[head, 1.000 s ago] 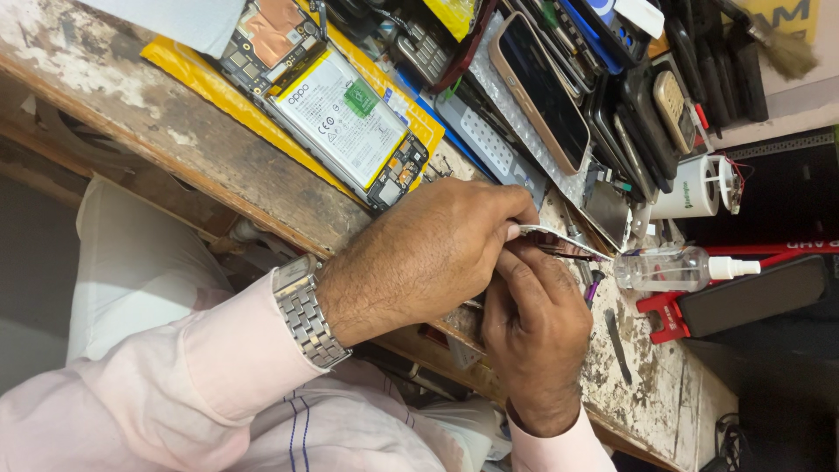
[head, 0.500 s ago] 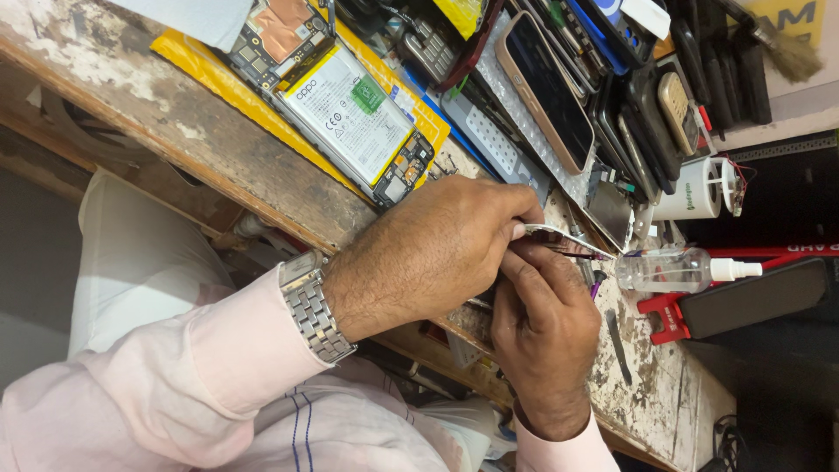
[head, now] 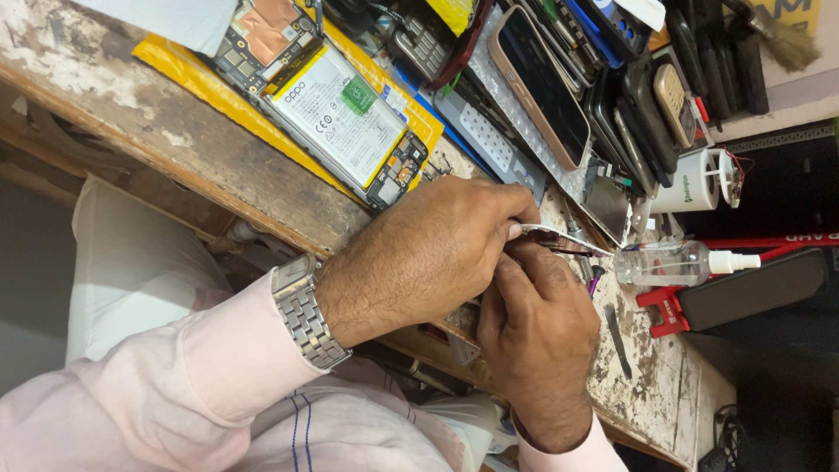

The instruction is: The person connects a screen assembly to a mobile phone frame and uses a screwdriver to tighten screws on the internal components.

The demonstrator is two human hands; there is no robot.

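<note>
Two hands together, left hand (head: 428, 253) grip clamped on metal tweezers (head: 559, 236), right hand (head: 537, 341) grip pinching small part beneath tips.

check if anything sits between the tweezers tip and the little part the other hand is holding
Nothing visible does. The left hand holds the tweezers, whose tips already meet the small dark part pinched at the right hand fingertips. The clear spray bottle lies just beyond, off to the side, not between them.

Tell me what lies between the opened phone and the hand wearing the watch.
Head view: only the yellow mat's edge and worn benchtop lie between opened phone and left hand.
</note>
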